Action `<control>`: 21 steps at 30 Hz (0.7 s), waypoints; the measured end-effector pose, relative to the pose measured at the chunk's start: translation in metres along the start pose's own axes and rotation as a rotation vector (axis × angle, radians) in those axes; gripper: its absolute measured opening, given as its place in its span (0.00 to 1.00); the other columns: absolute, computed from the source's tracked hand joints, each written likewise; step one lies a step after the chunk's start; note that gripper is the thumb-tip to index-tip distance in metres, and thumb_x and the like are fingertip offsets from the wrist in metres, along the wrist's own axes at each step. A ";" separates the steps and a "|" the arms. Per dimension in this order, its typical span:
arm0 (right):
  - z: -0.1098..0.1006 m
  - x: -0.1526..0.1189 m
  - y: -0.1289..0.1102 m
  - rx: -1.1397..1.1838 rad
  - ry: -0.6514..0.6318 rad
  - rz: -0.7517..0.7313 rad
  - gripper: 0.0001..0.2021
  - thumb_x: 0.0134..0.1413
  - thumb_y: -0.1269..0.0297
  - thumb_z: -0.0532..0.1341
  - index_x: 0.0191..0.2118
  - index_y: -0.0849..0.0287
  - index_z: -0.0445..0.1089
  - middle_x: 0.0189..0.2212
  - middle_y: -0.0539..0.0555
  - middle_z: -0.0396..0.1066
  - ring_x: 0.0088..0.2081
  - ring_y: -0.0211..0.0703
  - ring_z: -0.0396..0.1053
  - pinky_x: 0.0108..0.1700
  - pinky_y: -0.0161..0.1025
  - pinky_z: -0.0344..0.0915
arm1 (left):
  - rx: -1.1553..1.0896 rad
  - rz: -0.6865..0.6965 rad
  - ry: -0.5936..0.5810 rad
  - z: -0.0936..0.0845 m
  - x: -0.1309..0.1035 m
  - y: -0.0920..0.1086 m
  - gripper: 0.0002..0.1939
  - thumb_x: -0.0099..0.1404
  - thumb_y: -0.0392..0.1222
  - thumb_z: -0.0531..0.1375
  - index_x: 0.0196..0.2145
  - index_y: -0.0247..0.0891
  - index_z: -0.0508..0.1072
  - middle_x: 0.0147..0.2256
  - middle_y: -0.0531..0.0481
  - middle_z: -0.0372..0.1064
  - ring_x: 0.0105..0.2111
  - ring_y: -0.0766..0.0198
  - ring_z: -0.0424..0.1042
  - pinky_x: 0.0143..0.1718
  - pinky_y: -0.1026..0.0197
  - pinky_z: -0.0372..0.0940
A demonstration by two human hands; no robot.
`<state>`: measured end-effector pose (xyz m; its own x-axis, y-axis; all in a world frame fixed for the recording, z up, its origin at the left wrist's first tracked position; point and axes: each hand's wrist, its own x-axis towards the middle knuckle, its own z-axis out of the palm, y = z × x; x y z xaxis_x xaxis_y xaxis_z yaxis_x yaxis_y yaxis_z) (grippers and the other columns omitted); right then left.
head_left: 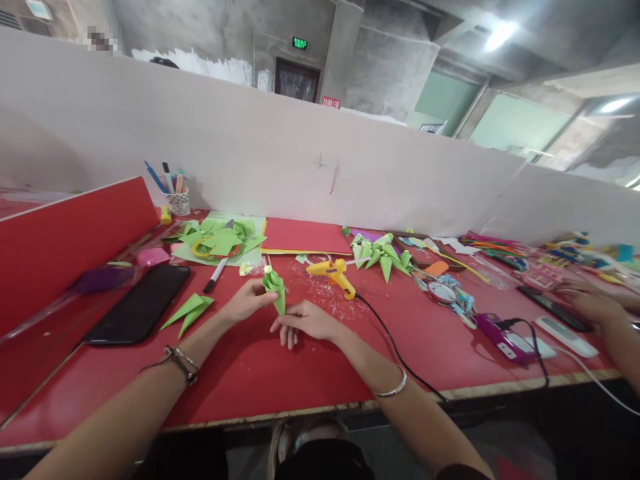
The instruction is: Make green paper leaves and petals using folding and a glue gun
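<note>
My left hand [249, 301] holds a rolled green paper cone [279, 300] upright, its point down and folded green paper with a pale tip at the top. Just below and to the right, my right hand [306, 323] has its fingers loosely bent and apart, with nothing visible in them. Its index finger is close to the cone's point; whether they touch, I cannot tell. Beyond my hands lies a yellow glue gun [334, 272] among stringy scraps. Two joined green paper cones [188, 312] rest on the red table [225, 373], left of my left wrist.
A black phone [139, 305] and a marker [216, 275] lie at left. Behind are green paper pieces [225, 237], red sheets [307, 235] and finished green cones [384, 257]. The glue gun's cord [387, 340] runs toward the front edge. Another person's hand [595, 300] is at far right, near a purple power strip [503, 339].
</note>
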<state>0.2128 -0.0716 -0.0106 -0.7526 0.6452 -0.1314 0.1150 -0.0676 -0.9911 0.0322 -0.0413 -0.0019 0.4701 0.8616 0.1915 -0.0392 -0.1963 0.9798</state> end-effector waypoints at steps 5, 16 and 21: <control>0.002 0.001 0.002 -0.019 0.002 -0.013 0.21 0.52 0.51 0.53 0.38 0.66 0.69 0.22 0.52 0.69 0.20 0.32 0.67 0.24 0.30 0.61 | 0.010 0.008 0.007 0.001 0.000 0.003 0.12 0.47 0.45 0.62 0.24 0.32 0.70 0.21 0.52 0.66 0.23 0.67 0.63 0.28 0.64 0.59; 0.006 -0.003 -0.001 -0.583 0.445 -0.297 0.18 0.57 0.55 0.48 0.24 0.61 0.64 0.17 0.47 0.62 0.17 0.30 0.62 0.26 0.28 0.59 | 0.040 -0.009 -0.093 0.004 -0.003 0.008 0.23 0.48 0.48 0.62 0.40 0.33 0.68 0.33 0.47 0.70 0.35 0.60 0.68 0.40 0.59 0.61; 0.005 -0.008 -0.007 -0.728 0.492 -0.351 0.16 0.58 0.58 0.48 0.28 0.60 0.67 0.21 0.48 0.64 0.20 0.32 0.63 0.30 0.30 0.60 | 0.145 -0.059 -0.102 0.007 -0.005 0.016 0.27 0.48 0.45 0.63 0.45 0.34 0.65 0.39 0.46 0.69 0.40 0.58 0.67 0.43 0.58 0.60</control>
<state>0.2145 -0.0796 -0.0023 -0.4825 0.7980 0.3610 0.4346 0.5760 -0.6924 0.0352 -0.0521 0.0119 0.5554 0.8229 0.1202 0.1147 -0.2189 0.9690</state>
